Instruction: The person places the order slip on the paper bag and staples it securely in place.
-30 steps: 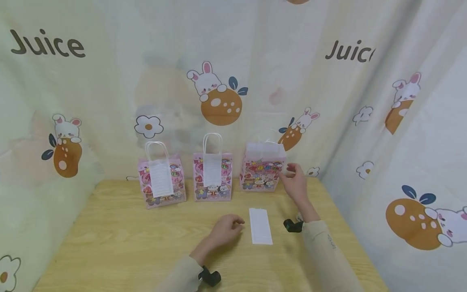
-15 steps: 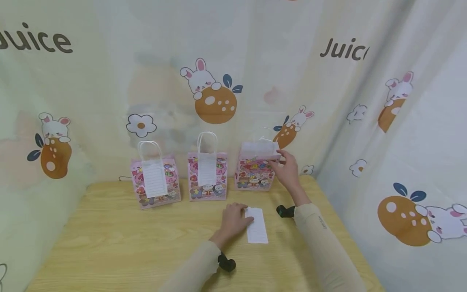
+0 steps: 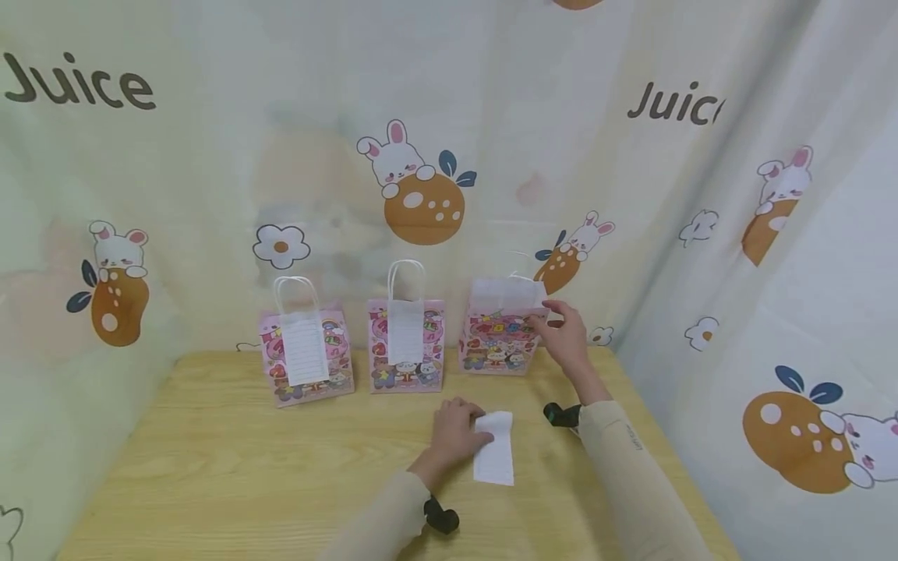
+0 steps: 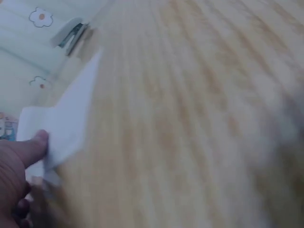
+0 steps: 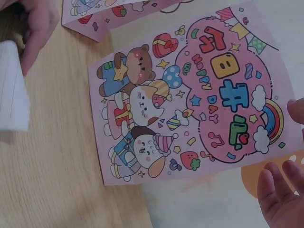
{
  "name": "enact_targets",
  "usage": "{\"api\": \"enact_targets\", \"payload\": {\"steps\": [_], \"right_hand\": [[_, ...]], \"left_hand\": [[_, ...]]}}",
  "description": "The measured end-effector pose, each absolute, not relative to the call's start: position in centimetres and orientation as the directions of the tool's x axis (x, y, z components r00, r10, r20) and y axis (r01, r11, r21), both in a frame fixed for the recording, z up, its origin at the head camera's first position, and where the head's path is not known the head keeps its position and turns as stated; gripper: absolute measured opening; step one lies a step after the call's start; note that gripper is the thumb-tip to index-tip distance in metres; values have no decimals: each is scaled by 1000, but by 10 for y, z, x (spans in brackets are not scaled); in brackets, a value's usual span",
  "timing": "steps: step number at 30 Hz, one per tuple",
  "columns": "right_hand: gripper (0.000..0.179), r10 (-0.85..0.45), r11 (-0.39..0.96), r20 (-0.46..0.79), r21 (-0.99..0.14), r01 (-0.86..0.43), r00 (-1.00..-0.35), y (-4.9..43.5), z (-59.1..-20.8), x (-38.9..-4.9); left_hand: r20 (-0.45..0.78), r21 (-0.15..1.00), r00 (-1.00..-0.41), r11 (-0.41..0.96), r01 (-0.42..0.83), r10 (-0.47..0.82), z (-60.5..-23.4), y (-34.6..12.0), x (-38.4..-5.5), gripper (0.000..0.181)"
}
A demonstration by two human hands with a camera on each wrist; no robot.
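A white paper slip [image 3: 496, 452] with faint printed lines is pinched by my left hand [image 3: 456, 432], thumb on top. In the left wrist view the slip [image 4: 69, 121] bends upward off the wooden table. At the back right stands a pink paper gift bag [image 3: 498, 351] with cartoon animals on its front. My right hand [image 3: 563, 339] holds its upper right corner, the thumb on the front and the index finger at the rim. In the right wrist view, the other fingers [image 5: 280, 190] hang loosely beside the bag.
Two similar gift bags stand farther left, one in the middle [image 3: 382, 374] and one at the left [image 3: 270, 351]. Both carry white lined slips below white handles. A stapler-like object [image 4: 71, 35] lies on the table [image 3: 281, 467]. A patterned curtain [image 3: 519, 117] hangs behind.
My left hand has moved right onto the slip and now pinches it, with the slip shifted and bent. My right hand has gone from beside the right bag to its upper corner.
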State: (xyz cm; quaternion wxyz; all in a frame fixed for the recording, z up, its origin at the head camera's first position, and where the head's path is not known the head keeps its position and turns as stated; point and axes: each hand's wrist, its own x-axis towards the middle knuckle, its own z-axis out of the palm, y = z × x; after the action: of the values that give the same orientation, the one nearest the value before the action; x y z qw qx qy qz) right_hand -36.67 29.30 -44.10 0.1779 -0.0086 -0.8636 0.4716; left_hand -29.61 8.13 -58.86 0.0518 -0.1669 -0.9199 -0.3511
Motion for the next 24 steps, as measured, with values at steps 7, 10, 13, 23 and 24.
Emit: {"api": "enact_targets", "payload": {"steps": [7,10,13,23,24], "right_hand": [[48,141,530,315,-825,-197,-939,293,-444,-368],[43,159,540,333,-818,-200,-929,296,-445,-371],[41,173,543,326,-819,-187,-929,297,-445,-375],[33,210,505,314,-846,-172,-926,298,-446,-379],[31,212,502,316,-847,-174,-925,298,-447,-378]], "left_hand": [[173,710,-926,609,354,336,-588,66,-301,52],[165,733,-911,571,369,377,-592,61,-305,51],[164,763,-903,529,371,398,-595,57,-308,42],[206,848,-909,397,351,362,-597,44,-307,26],[209,853,-912,391,347,353,-598,42,-306,24]]}}
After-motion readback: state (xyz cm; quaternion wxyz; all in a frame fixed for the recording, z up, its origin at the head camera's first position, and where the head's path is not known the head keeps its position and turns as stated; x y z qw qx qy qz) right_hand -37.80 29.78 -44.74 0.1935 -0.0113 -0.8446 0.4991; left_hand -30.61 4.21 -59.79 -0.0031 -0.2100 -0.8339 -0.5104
